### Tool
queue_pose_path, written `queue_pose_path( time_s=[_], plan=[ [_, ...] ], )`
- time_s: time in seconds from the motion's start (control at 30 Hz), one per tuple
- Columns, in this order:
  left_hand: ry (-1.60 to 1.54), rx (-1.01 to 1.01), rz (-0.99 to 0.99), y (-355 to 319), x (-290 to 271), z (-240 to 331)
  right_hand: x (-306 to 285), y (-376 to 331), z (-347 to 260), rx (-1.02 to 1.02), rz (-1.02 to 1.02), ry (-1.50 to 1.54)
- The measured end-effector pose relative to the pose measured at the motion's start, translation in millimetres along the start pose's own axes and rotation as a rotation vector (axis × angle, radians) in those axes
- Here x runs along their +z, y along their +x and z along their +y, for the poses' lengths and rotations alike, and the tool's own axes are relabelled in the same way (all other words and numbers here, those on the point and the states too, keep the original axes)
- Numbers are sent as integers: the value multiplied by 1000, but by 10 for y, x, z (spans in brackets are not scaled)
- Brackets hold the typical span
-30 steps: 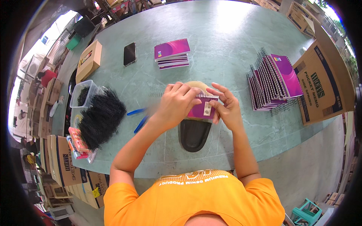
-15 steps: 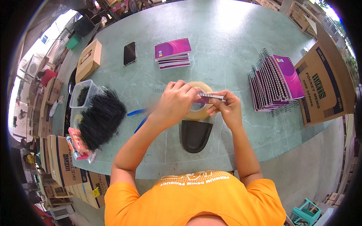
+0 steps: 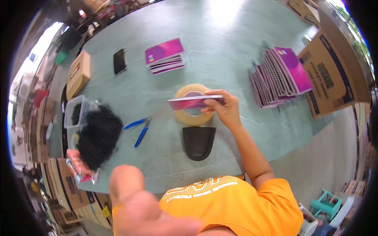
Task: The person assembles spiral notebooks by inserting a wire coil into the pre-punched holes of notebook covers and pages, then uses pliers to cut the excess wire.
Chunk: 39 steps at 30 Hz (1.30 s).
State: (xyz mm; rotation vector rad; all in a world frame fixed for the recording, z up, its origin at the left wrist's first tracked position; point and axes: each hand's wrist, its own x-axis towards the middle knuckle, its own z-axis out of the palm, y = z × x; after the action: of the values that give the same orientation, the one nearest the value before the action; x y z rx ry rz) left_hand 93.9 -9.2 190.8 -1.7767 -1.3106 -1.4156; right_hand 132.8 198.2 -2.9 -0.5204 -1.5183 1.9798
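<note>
Left hand (image 3: 143, 212) withdrawn, its grip unclear, right grip (image 3: 226, 107) pinching notebook (image 3: 186, 103), black coils (image 3: 76, 115) in clear tub (image 3: 83, 112)

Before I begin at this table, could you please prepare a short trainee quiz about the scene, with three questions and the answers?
1. Which hand holds the notebook?
2. True or false: the pliers lie to the left of the tape roll.
3. Fill in: just right of the larger notebook stack stands a ____.

Key:
1. The right hand.
2. True.
3. Carton.
</note>
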Motion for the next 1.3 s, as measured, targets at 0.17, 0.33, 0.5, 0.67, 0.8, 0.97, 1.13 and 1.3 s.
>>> queue_pose_path(
  time_s=[0.17,0.33,0.5,0.67,0.8,0.97,1.13,1.3],
  plan=[
    [-507,362,184,-134,-263,-230,66,1,41,-47,-7,-6],
    [229,-318,-396,-346,95,-712,56,2,14,14,13,12],
    [414,-216,-738,-847,613,-1425,138,-28,-38,-29,3,54],
    [341,-323,-647,-805,747,-1435,104,-23,18,35,-16,85],
    [384,-250,-655,-874,732,-1494,144,-34,-52,-33,-25,128],
    [305,-343,-632,-768,800,-1427,45,-22,33,32,-69,75],
    [366,-292,-660,-833,756,-1501,112,-29,-56,-25,-53,129],
    [335,-320,-637,-830,818,-1488,52,-8,-22,-9,-101,94]
  ],
)
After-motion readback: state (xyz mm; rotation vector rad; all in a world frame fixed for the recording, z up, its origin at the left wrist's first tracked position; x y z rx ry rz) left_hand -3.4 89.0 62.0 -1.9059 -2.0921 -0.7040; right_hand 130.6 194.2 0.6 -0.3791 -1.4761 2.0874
